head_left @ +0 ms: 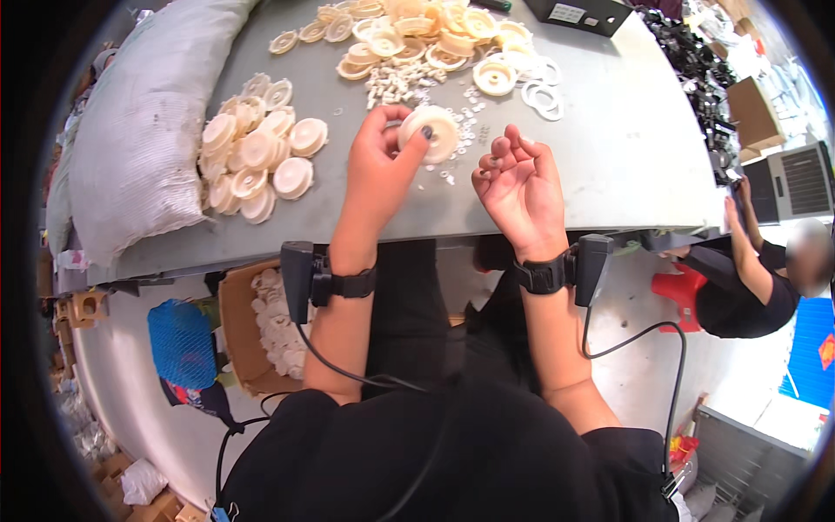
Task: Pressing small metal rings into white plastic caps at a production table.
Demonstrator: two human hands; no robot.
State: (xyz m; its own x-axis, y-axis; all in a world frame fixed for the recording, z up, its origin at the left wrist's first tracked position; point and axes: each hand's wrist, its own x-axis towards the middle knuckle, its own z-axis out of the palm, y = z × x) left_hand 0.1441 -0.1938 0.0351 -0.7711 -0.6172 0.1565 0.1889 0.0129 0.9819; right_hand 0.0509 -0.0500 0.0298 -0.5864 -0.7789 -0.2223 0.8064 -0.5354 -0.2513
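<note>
Above grey table (pixel 626 165), left grip (pixel 384 157) pinches cream disc (pixel 443 137) (round face tilted upward); right grip (pixel 525 190) loosely parted.

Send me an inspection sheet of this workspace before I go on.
Surface: grey tabletop, partly covered.
Job's things: cream flanged disc; disc pile at left; larger disc heap beyond; small white pieces.
Clutter: white woven sack, left edge; black box, far right.
Hands: left hand grips the disc; right hand palm up, fingers curled, contents unclear.
Cables: black cables run from both wrists.
Surroundings: cardboard carton below; co-worker and red stool at right.
</note>
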